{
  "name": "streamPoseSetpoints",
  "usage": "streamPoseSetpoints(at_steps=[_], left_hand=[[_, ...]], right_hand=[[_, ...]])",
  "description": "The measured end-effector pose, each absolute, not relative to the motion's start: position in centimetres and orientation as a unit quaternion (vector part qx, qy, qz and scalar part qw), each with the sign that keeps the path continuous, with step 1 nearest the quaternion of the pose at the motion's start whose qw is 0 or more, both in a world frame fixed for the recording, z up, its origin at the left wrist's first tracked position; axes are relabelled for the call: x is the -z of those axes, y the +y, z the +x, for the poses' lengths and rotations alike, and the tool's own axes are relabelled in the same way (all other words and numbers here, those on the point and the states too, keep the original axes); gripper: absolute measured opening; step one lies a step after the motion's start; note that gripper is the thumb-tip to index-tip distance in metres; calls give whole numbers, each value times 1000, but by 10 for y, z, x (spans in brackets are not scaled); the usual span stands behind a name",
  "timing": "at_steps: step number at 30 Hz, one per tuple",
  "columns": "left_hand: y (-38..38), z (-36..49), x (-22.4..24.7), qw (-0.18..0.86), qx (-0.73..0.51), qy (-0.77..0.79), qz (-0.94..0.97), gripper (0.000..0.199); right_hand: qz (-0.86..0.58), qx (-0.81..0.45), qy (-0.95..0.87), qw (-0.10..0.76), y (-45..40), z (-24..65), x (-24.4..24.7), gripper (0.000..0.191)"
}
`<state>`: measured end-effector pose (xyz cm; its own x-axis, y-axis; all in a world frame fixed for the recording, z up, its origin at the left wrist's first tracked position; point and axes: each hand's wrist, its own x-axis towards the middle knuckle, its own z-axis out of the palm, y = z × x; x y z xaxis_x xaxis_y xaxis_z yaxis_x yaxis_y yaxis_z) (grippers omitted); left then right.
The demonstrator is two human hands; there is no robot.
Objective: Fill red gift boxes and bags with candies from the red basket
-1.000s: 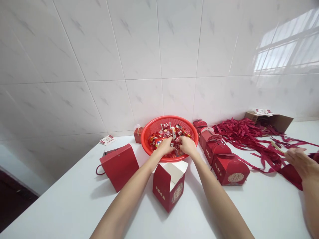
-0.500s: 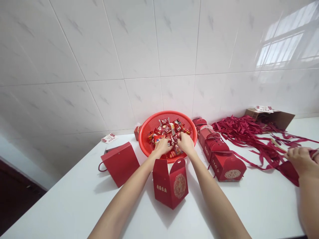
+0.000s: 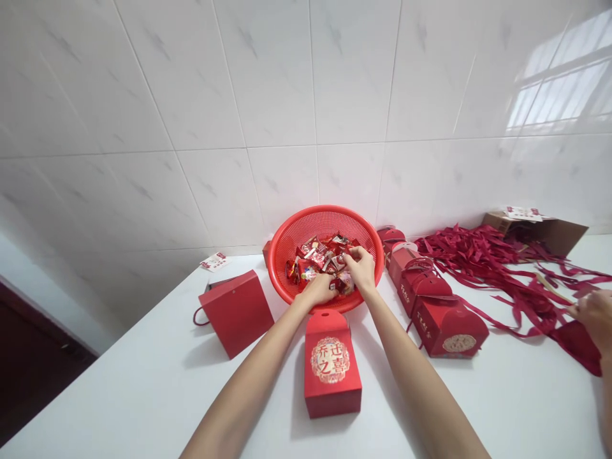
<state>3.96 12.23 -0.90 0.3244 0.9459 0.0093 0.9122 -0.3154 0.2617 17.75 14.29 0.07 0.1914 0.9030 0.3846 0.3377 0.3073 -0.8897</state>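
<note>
A red mesh basket (image 3: 287, 239) holds a pile of wrapped candies (image 3: 318, 256). My left hand (image 3: 319, 291) reaches into its near side, fingers curled against dark-wrapped candies and partly hidden among them. To its right, my right hand (image 3: 362, 268) pinches a red-wrapped candy over the pile. Between my forearms, a red gift box (image 3: 333, 360) with a gold round emblem lies tipped on the white table, its flap end toward the basket. Its inside is hidden from me.
Another red box (image 3: 239, 312) with a cord handle rests tilted at left, near a printed card (image 3: 213, 261). Closed red boxes (image 3: 449, 325) line the right side. Beyond them are tangled dark red ribbons (image 3: 468, 255), a cardboard carton (image 3: 559, 236) and another person's hand (image 3: 595, 315).
The gift box between my arms has gone from upright to lying over, emblem up. Both hands have shifted among the candies. The view has turned slightly, and the other person's hand sits nearer the edge.
</note>
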Motion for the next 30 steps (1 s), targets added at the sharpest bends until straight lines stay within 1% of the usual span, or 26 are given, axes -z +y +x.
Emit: streamPoseSetpoints(at_steps=[5,8,9,11,13,14,16,21,26,28,30], left_hand=[[120,42,13,102,-81,554,822,22],[115,44,15,97,-80,551,825,24],[114,45,16,94,-78,552,825,25],[111,48,18,86,-71,556,824,26],[108,50,19,79,-62,559,823,26],[107,50,20,77,-59,559,824,26],[105,50,21,77,-56,553,827,27],[102,44,23,71,-70,524,846,29],[101,42,26,59,-62,513,854,30],[101,42,27,58,-66,510,856,29],[101,42,28,55,-72,508,856,29]], right_hand=[[-490,-298,-545,611,149,180,5,23],[-402,-356,-542,646,151,179,5,34],[-358,-380,-557,646,151,178,3,40],[-289,-410,-602,621,151,172,0,56],[-273,-411,-646,583,151,166,-3,69],[-279,-405,-662,566,152,164,-4,72],[-296,-384,-686,542,154,163,-7,70],[-372,-292,-729,495,168,171,-20,57],[-473,-161,-787,362,172,176,-35,48],[-489,-106,-799,333,168,178,-36,46],[-494,-66,-806,321,163,181,-35,40]])
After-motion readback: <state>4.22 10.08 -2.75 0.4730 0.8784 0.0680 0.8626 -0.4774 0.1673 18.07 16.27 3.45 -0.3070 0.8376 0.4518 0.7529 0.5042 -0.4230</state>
